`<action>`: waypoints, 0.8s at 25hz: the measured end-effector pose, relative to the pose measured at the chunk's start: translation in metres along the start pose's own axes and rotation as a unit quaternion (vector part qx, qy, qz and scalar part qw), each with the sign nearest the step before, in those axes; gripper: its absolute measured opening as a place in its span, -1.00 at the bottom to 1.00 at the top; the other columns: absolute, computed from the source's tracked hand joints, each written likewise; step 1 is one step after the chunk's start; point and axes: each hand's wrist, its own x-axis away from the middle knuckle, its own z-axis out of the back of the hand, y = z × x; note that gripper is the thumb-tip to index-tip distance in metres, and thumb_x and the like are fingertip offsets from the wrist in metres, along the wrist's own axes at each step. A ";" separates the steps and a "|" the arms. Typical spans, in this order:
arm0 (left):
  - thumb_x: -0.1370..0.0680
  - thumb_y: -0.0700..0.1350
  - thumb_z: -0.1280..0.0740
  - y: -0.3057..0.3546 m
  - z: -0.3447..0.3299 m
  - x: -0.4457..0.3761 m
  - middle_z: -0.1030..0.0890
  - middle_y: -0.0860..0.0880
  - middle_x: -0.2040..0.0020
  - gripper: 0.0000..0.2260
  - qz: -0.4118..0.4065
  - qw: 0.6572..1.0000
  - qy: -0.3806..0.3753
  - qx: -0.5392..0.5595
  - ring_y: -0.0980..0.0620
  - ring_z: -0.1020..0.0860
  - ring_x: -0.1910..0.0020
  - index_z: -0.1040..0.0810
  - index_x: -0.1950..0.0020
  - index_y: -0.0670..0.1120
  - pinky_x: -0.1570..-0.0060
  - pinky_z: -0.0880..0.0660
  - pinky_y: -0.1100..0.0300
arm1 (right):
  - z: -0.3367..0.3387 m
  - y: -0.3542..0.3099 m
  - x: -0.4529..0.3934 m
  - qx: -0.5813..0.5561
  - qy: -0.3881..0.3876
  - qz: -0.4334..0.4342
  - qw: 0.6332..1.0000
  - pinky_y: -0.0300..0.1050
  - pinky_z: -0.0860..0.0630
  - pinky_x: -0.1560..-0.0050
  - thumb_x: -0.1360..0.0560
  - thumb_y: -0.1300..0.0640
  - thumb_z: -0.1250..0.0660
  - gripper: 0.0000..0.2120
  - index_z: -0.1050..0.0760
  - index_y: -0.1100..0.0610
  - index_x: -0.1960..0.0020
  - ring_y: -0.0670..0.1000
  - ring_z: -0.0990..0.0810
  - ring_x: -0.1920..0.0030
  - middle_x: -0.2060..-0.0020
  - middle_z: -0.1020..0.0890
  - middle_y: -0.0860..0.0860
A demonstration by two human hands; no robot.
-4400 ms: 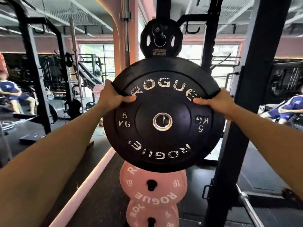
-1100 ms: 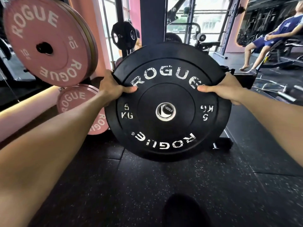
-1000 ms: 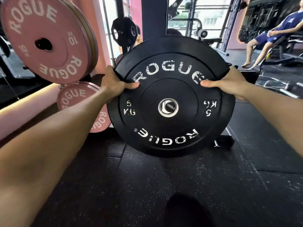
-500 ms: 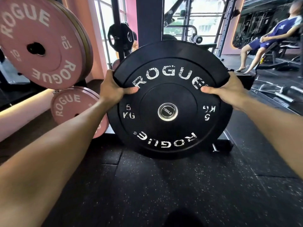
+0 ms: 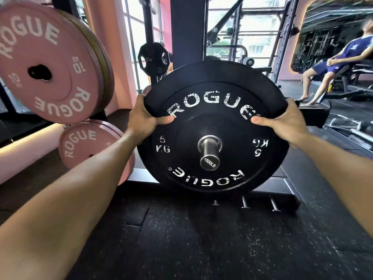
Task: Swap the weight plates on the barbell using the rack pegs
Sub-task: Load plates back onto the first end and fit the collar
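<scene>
Black 5 kg plate (image 5: 212, 110), marked ROGUE: upright, threaded on the barbell sleeve (image 5: 210, 153), whose steel end marked 1500LB sticks out through the centre hole; plate hangs above the rubber floor (image 5: 181, 239), in front of the rack's dark upright (image 5: 187, 27). Pink 10 kg plates (image 5: 46, 63): on a rack peg at upper left, a further pink plate (image 5: 84, 144) below them. Left hand (image 5: 144, 116) and right hand (image 5: 286, 120): each grip wraps the black plate's upper rim, thumb on the face, fingers behind.
</scene>
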 end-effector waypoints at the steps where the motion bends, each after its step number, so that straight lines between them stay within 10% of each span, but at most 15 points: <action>1: 0.00 0.17 -0.72 -0.003 -0.005 -0.007 -0.66 0.14 -0.11 -0.15 -0.006 1.000 0.004 0.001 0.12 -0.62 -0.12 -0.41 -0.19 0.15 -0.18 -0.57 0.03 | -0.004 0.003 -0.009 0.002 0.000 0.000 1.000 -0.11 -0.51 -0.10 0.10 -0.31 -0.64 -0.17 -0.40 -0.10 -0.06 -0.07 -0.60 -0.07 0.03 -0.61 -0.22; 20: -0.04 0.14 -0.69 -0.083 -0.098 -0.167 -0.61 0.19 -0.05 -0.34 0.001 1.000 -0.004 -0.003 0.24 -0.58 -0.01 -0.37 0.04 0.18 0.08 -0.48 0.32 | -0.086 0.056 -0.192 -0.022 -0.026 0.046 0.998 0.06 -0.56 -0.19 0.04 -0.19 -0.69 -0.06 -0.46 0.07 -0.25 -0.01 -0.63 -0.10 -0.10 -0.65 -0.06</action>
